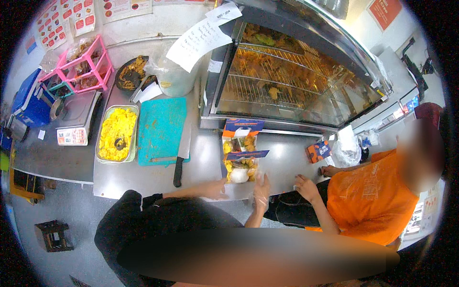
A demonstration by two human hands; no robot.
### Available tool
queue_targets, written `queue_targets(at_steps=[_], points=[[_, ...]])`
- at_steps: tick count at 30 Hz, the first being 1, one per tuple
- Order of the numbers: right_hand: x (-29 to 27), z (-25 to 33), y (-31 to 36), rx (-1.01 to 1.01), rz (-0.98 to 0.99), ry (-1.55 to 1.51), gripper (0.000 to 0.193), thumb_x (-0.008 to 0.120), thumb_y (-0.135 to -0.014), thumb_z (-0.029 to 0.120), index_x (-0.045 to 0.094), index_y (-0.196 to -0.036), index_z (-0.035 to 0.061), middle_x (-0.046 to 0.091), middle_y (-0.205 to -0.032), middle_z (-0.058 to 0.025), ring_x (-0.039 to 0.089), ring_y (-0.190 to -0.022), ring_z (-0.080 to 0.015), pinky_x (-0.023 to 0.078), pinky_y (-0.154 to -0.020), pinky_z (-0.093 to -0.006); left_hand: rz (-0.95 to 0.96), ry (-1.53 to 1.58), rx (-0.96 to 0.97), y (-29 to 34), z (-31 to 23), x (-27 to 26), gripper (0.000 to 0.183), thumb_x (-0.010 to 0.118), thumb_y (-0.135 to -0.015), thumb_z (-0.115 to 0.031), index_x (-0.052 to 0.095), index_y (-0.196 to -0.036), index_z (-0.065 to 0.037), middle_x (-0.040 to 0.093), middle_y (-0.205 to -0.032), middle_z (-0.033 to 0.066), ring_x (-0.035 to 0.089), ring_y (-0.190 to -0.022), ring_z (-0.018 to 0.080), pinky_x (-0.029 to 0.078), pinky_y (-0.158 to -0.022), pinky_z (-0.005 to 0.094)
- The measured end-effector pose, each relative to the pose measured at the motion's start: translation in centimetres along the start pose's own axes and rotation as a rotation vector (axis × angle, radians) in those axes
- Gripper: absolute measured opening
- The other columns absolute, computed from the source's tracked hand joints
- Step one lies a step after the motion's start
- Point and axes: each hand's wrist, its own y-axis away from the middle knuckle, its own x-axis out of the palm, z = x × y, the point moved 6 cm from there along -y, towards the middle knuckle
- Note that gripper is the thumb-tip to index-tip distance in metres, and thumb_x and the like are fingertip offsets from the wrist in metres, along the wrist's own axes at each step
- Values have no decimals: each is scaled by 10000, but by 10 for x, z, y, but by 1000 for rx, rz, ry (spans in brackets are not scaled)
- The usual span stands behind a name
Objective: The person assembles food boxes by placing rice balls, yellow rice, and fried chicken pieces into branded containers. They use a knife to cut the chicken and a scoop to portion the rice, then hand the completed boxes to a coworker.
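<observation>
Two open blue-and-orange takeaway boxes stand one behind the other at the front of the steel counter. The back box [225, 143] holds yellow food and darker pieces. In the front box [228, 165] lies similar food with a smooth white mound [239, 175]. My left hand [215, 189] reaches along the counter's front edge, just left of the front box, fingers stretched out and nothing seen in them. My right hand [261, 190], in a clear plastic glove, is raised beside the box's right front corner, its fingers apart.
A knife [183, 153] lies on a teal cutting board [161, 126], left of the boxes. Beyond are a glass tray [99, 148] of yellow food and a scale [81, 112]. A heated display cabinet [287, 81] stands behind. A co-worker in orange [377, 191] is close on the right.
</observation>
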Motion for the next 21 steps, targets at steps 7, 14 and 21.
queue_targets(at_steps=[7, 14, 21], points=[[80, 56, 40, -49, 179, -689, 738, 434, -901, 529, 299, -1396, -3, 419, -1347, -236, 405, -1246, -367, 313, -1035, -411, -749, 287, 336, 60, -52, -18, 775, 753, -679, -137, 297, -1283, 30, 477, -931, 90, 485, -747, 168, 426, -660, 301], [148, 125, 78, 129, 495, -1084, 738, 427, -907, 532, 285, -1402, 4, 412, -1354, -216, 393, -1254, -345, 308, -1037, -403, -984, 249, 428, 82, -24, -77, 585, 668, -730, -12, 400, -1249, -6, 455, -960, 87, 500, -889, 190, 428, -798, 308], [195, 184, 95, 231, 652, -1255, 737, 419, -912, 535, 270, -1408, 11, 405, -1362, -196, 381, -1262, -324, 302, -1038, -394, -1149, 88, 163, 130, -9, -135, 521, 650, -786, -120, 421, -1247, -38, 455, -955, 93, 464, -769, 204, 416, -692, 299]])
